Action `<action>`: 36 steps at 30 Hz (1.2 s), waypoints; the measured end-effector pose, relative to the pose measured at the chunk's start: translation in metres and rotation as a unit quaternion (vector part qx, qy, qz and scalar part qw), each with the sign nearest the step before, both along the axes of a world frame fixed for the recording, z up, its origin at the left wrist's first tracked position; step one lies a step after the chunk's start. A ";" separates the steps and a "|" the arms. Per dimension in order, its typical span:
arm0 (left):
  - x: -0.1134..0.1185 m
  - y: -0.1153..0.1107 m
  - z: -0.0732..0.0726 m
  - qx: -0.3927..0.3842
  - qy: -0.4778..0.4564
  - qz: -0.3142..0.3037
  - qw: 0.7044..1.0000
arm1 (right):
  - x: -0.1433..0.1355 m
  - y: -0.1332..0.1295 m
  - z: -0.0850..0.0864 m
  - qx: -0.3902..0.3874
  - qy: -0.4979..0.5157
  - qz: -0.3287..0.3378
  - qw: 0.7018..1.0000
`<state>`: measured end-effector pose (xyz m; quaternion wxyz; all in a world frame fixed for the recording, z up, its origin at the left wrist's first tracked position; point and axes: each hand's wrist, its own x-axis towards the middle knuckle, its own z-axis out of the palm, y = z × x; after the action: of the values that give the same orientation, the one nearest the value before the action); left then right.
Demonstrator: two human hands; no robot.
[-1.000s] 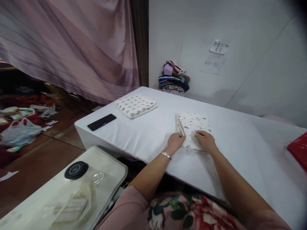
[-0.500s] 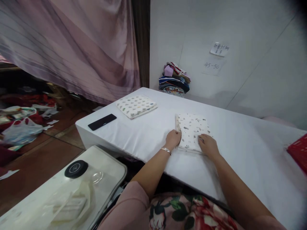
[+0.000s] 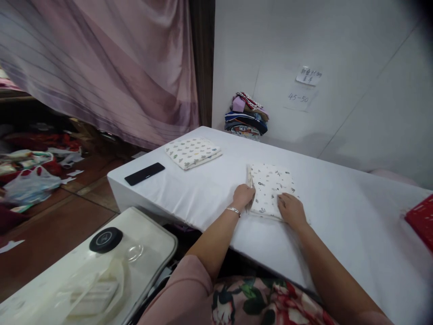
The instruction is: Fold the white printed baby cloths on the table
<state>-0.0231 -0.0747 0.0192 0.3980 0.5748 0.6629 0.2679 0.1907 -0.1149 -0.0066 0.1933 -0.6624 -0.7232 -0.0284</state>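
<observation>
A folded white cloth (image 3: 269, 187) with small grey printed figures lies on the white-covered table (image 3: 341, 212) in front of me. My left hand (image 3: 244, 196), with a silver bracelet at the wrist, is closed on the cloth's left edge, where the folded layers show. Flat on its lower right part rests my right hand (image 3: 291, 210), fingers stretched out and holding nothing. Farther left on the table is a second folded white cloth (image 3: 193, 152) with a cloud-like print, apart from both hands.
A black phone (image 3: 145, 174) lies near the table's left end. On a lower white surface (image 3: 149, 225) sit a round black object (image 3: 106, 239) and a clear plastic bag. Folded fabrics (image 3: 246, 115) are stacked by the wall. Something red (image 3: 421, 221) lies at the right edge.
My right hand has slid slightly left and down on the cloth. The left hand keeps its hold on the left edge. The camera view has shifted a little.
</observation>
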 end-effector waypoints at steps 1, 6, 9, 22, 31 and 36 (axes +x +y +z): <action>0.000 -0.001 -0.001 0.002 -0.002 0.001 1.000 | 0.000 0.001 0.000 -0.002 0.008 -0.002 1.000; 0.004 0.003 -0.004 0.009 0.002 -0.001 1.000 | -0.015 0.012 0.004 0.002 0.095 0.053 0.994; 0.007 0.008 -0.005 0.014 0.015 0.002 1.000 | -0.038 0.022 0.009 0.008 0.147 0.122 0.982; 0.005 0.028 -0.011 0.005 -0.001 -0.012 1.000 | -0.077 0.037 0.005 -0.050 0.231 0.176 0.955; 0.002 0.031 -0.019 0.048 -0.040 0.013 0.998 | -0.079 0.037 0.003 -0.054 0.182 0.184 0.964; 0.000 0.031 -0.021 0.075 -0.101 0.007 0.992 | -0.073 0.043 -0.002 -0.073 0.183 0.171 0.965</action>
<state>-0.0235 -0.0434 -0.0023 0.4170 0.5685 0.6012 0.3762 0.1179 -0.0718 -0.0088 0.2760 -0.5348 -0.7781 0.1797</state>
